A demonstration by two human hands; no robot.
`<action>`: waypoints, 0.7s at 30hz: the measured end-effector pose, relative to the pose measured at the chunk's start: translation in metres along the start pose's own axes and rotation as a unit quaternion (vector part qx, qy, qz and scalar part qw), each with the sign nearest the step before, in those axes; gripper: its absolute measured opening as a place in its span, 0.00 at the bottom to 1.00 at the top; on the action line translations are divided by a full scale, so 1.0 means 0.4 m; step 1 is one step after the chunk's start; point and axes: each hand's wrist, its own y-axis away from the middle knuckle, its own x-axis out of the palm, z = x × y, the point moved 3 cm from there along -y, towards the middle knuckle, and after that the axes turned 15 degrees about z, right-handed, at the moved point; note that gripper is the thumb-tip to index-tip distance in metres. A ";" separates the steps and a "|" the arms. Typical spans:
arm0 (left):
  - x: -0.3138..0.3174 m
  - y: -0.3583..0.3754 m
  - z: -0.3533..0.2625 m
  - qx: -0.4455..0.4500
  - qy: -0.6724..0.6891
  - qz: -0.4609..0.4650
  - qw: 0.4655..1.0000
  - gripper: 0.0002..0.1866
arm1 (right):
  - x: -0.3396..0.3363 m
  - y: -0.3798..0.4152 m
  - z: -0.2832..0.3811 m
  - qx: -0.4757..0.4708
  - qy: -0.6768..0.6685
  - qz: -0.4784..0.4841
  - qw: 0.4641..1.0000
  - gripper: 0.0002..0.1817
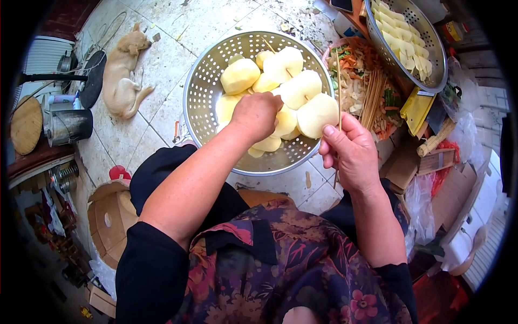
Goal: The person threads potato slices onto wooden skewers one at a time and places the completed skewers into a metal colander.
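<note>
A perforated metal colander [200, 75] holds peeled potatoes [240, 75] and large pale potato slices [318, 115]. Several slices are threaded on a skewer that lies across the colander's right part. My left hand [256, 116] reaches into the colander, its fingers curled down among the slices; what they grip is hidden. Beside the right rim, my right hand [350, 148] pinches an upright bare bamboo skewer [339, 81] between thumb and fingers. The skewer's lower end passes below the hand.
At upper right, a second colander [440, 59] contains skewered potato slices [404, 40]. Under it lie vegetable peelings [356, 59] and a bundle of skewers [374, 94]. A dog [121, 75] lies on the tiles at left. Cardboard boxes [110, 216] stand on both sides.
</note>
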 end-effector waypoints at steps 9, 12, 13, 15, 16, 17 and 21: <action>-0.032 0.016 0.005 -0.086 0.090 0.053 0.991 0.09 | 0.001 0.001 0.006 -0.001 0.008 -0.005 1.000 0.10; -0.001 0.006 0.008 -0.047 0.058 0.025 0.997 0.11 | 0.004 0.000 0.007 0.001 0.009 0.001 1.000 0.10; 0.015 -0.003 0.011 -0.006 0.020 0.004 1.000 0.12 | 0.006 -0.001 0.008 0.002 0.009 0.004 1.000 0.10; 0.016 -0.010 0.010 -0.021 0.031 0.020 0.999 0.11 | 0.006 -0.002 0.005 0.004 0.011 0.003 1.000 0.10; 0.017 -0.013 0.011 -0.036 0.042 0.035 0.998 0.11 | 0.006 -0.002 0.004 0.005 0.013 0.001 1.000 0.10; 0.014 -0.015 0.011 -0.036 0.043 0.035 0.998 0.11 | 0.005 -0.002 0.004 0.005 0.013 0.001 1.000 0.10; 0.022 -0.028 0.029 -0.046 0.101 0.090 0.990 0.09 | 0.002 0.000 0.005 0.001 0.007 0.005 1.000 0.11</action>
